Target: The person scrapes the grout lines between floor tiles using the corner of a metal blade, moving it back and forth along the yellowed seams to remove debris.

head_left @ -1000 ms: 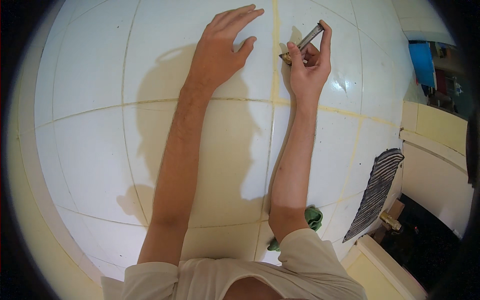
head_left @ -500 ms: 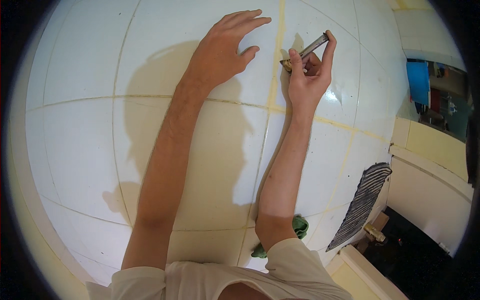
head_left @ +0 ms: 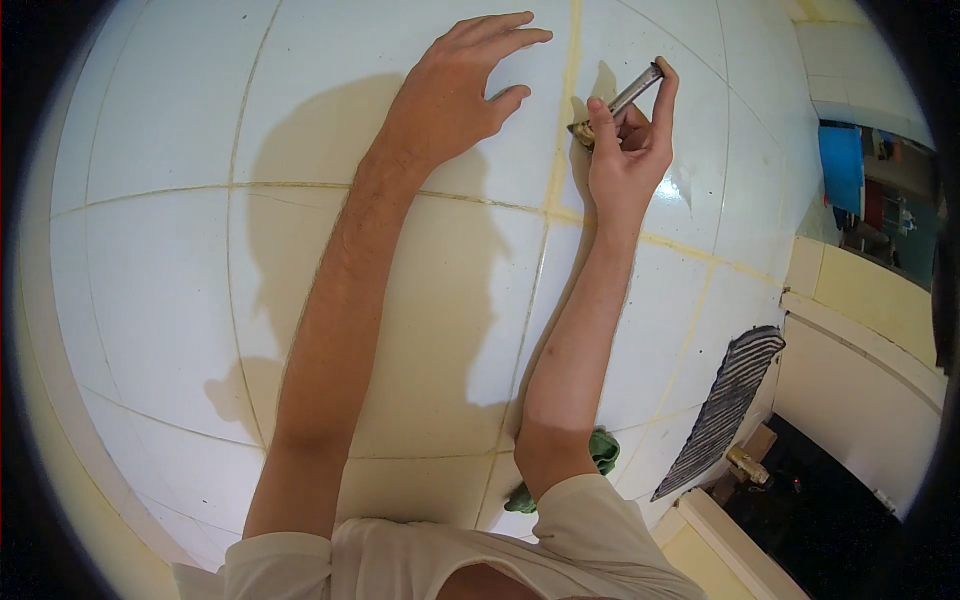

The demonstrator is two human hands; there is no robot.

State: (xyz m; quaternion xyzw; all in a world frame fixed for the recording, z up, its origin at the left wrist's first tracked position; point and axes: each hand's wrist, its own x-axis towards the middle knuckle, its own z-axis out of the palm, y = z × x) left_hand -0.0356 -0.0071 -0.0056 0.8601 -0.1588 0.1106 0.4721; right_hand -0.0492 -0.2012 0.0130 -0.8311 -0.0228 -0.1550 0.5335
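Observation:
My right hand (head_left: pixel 632 148) grips a slim metal-handled tool (head_left: pixel 634 90), its silver-grey shaft slanting up to the right with the index finger stretched along to its top end. The tool's lower end is brass-coloured with a dark pointed tip, and it meets or hovers just over a yellowish grout line (head_left: pixel 560 170) between white tiles. Its exact kind I cannot make out, since my fingers cover the middle. To the left, my left hand (head_left: pixel 450 95) holds nothing, its fingers apart, over the white tiled floor (head_left: pixel 150 290).
A green cloth (head_left: pixel 604 450) lies beside my right elbow. Further right is a dark striped mat (head_left: pixel 725 405). Beyond it stand a ledge and a dark recess with a brass-coloured fitting (head_left: pixel 748 466). A blue container (head_left: pixel 841 166) shows through an opening at the far right.
The view has shifted slightly, so tiles and hands sit a little further right. The tool's tip has moved slightly toward me along the grout line. My left hand stays spread.

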